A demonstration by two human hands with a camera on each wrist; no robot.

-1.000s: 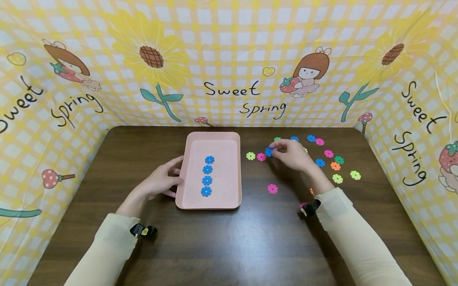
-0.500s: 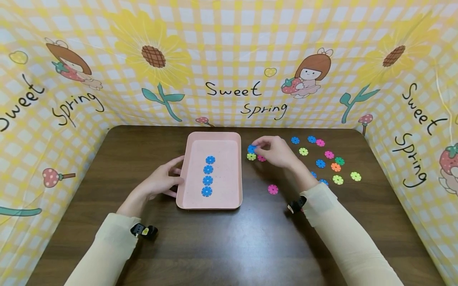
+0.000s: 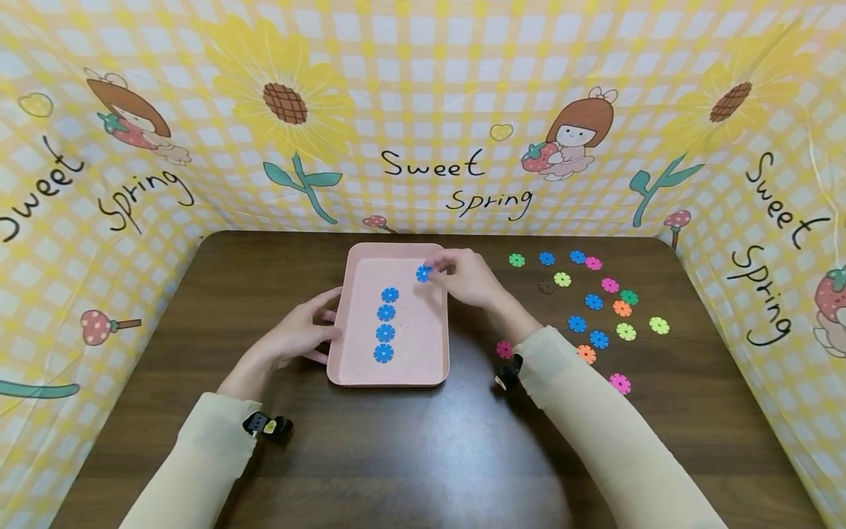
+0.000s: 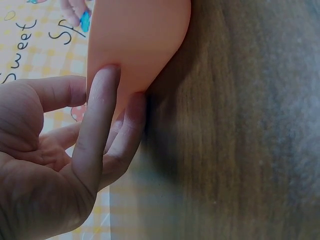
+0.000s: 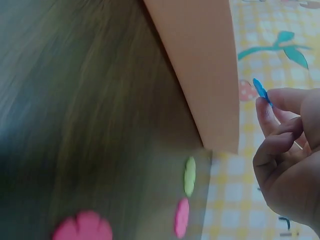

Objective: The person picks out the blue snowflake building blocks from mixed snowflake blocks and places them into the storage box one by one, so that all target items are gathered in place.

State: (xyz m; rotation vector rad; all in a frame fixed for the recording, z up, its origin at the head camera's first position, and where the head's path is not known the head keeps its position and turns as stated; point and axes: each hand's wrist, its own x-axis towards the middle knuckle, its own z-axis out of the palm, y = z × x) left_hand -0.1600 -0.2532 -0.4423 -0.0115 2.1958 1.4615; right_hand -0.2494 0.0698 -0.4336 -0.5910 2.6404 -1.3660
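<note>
Between finger and thumb of my right hand (image 3: pixel 465 279) I pinch a blue disc (image 3: pixel 423 274) over the pink tray's (image 3: pixel 421 338) far right corner, probably light, stiff and slippery, best held by its edge, my left hand (image 3: pixel 299 334) touching the tray's side with loosely extended fingers

inside the pink rectangular plastic tray (image 3: pixel 416 353), a bare lane runs between the column of four blue notched plastic discs (image 3: pixel 385 333) and the right wall, bridged near its far end by the right hand (image 3: pixel 465 278). the left hand (image 3: pixel 300 330) blocks the left wall. nearer, the dark brown wooden table (image 3: pixel 390 455) gives free room between both beige sleeves (image 3: pixel 581 419); scattered multicoloured notched discs (image 3: pixel 593 302) crowd the right.
</note>
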